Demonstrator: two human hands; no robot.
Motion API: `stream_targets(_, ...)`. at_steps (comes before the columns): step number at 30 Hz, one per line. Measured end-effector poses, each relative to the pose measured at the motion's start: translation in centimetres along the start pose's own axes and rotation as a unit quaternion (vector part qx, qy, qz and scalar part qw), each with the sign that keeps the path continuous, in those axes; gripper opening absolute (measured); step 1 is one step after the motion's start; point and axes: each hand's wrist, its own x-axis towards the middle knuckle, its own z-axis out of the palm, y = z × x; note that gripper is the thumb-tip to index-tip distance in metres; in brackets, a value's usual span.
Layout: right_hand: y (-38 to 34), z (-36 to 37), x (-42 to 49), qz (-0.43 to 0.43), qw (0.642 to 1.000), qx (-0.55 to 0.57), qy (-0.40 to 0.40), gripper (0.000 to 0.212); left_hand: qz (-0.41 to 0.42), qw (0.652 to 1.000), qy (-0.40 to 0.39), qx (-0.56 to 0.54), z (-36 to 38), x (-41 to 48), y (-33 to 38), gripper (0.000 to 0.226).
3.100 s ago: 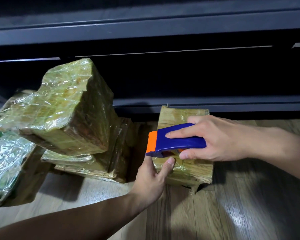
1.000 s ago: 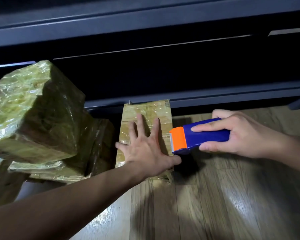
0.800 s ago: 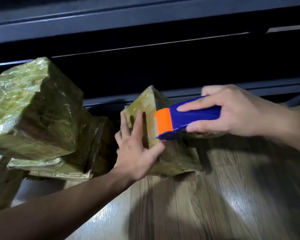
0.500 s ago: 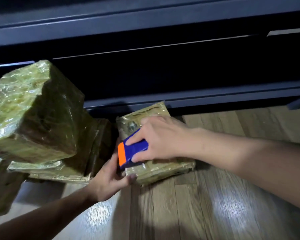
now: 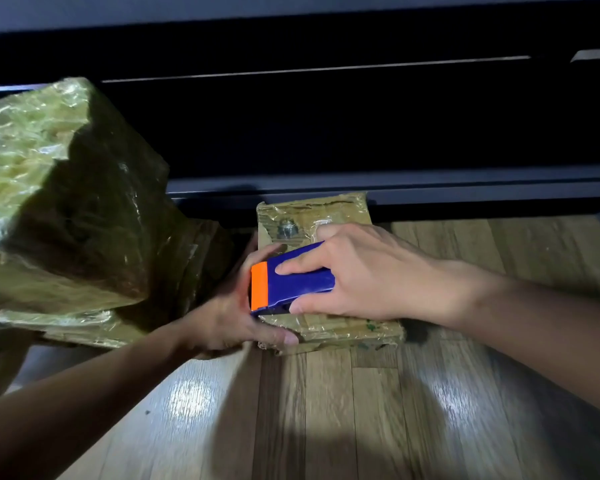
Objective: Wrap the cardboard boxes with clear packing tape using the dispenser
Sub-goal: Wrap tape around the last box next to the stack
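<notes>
The cardboard box (image 5: 312, 220) has been flipped and lies flat on the floor (image 5: 326, 427) again, the left hand (image 5: 222, 317) with fingers clamped on its near-left corner, the right hand (image 5: 378, 275) gripping the dispenser (image 5: 298, 285) on top, seemingly starting another tape strip, which next needs a steady pull across.

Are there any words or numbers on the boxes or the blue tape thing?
None can be read.
Flat box: dark printed blotch and pale patch on top, too blurred to read; small green marks near its front edge, too small.
Tape dispenser: no writing shows.
Wrapped stack at left: no writing shows.
</notes>
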Motion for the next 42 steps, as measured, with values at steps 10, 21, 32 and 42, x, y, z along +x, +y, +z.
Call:
stream_targets(10, 5.5, -3.9, -3.8, -0.008, 0.995, 0.005, -0.095, 0.062, 0.009, 1.000, -0.011, 0.008, -0.9, 0.3, -0.2, 0.131)
stream_targets(21, 10.6, -4.2, -14.2, 0.104, 0.989, 0.078, -0.067, 0.072, -0.004, 0.999, -0.029, 0.044, -1.3, 0.5, 0.3, 0.126)
stream_targets(32, 14.2, -3.9, -13.9, 0.038, 0.999, 0.008, -0.020, 0.091, -0.026, 0.998, -0.052, 0.025, -1.7, 0.6, 0.3, 0.131)
stream_targets(42, 14.2, -1.5, -12.0, -0.018, 0.999, -0.029, 0.032, 0.093, -0.086, 0.785, -0.030, 0.613, 0.9, 1.0, 7.3, 0.149)
